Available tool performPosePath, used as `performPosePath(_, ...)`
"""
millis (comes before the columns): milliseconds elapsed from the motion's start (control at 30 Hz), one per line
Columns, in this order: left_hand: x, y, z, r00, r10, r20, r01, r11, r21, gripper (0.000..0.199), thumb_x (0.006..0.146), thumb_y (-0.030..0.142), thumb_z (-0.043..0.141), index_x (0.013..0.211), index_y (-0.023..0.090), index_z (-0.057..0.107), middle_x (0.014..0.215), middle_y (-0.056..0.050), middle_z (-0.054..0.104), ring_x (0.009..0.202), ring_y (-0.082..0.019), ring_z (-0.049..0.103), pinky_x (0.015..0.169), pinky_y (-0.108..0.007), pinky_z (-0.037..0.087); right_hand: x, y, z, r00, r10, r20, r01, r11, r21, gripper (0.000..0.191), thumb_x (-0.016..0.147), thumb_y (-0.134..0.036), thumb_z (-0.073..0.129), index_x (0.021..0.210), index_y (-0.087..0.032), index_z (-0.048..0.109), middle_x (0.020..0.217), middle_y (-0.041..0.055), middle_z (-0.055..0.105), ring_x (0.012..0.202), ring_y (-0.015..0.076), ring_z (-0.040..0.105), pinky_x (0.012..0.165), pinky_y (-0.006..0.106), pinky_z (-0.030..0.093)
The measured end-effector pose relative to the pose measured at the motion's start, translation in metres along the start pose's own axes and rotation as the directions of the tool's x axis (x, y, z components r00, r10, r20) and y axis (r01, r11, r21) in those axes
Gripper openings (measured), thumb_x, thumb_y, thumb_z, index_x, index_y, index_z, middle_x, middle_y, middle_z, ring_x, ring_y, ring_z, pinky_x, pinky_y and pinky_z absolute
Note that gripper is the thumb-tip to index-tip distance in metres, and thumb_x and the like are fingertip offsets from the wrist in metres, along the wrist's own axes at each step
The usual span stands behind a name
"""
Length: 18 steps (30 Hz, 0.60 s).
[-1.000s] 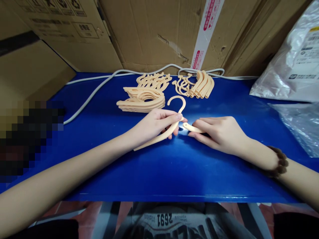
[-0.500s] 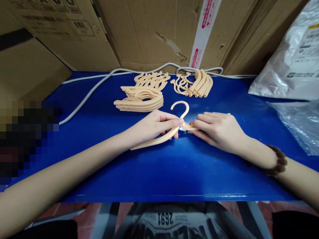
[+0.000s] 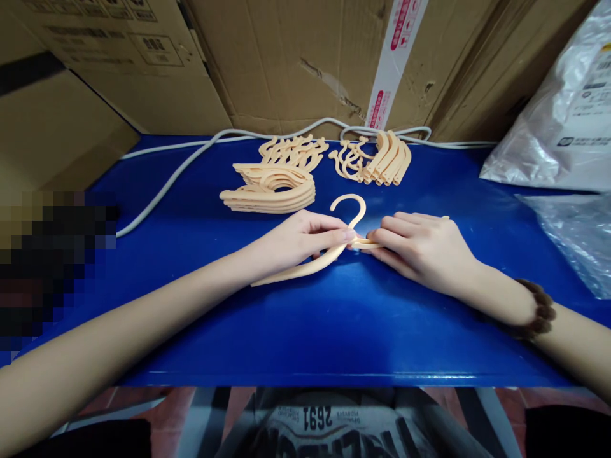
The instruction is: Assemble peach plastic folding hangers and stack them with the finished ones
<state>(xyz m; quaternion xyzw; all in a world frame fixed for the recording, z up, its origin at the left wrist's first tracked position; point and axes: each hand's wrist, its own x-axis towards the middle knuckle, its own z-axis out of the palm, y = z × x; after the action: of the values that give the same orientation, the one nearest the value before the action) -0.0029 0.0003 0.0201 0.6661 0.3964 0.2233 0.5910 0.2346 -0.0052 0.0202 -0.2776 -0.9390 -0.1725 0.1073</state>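
Hanger pieces [image 3: 316, 266] are gripped in both hands [image 3: 422, 248], which partly hide them; their joint is unclear.

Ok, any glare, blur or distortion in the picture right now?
Head view: pale glare on the blue table near the left hand and right hand; head view: left forearm looks stretched toward the corner; head view: small print on the left box too blurry to read, and a pixelated patch at the left edge.

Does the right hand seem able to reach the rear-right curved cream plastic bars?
Probably yes: only blue tabletop lies between the right hand and those bars, though it holds a cream plastic piece.
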Motion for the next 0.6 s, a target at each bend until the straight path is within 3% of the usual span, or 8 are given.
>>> performPosePath(600, 0.0000, 0.0019, -0.0003, 1.000, 0.020, 0.004, -0.020, 0.998, 0.066, 0.033, 0.091, 0.046, 0.060, 0.085, 0.016, 0.072, 0.072, 0.002, 0.060, 0.065, -0.011, 0.047, 0.062, -0.022, 0.033, 0.0021, -0.0044, -0.0028, 1.000, -0.021, -0.008, 0.020, 0.999, -0.039, 0.038, 0.105, -0.035, 0.040, 0.082, -0.019, 0.066, 0.067, 0.0007, 0.061, 0.060, 0.0137, 0.053, 0.059, 0.028, 0.034)
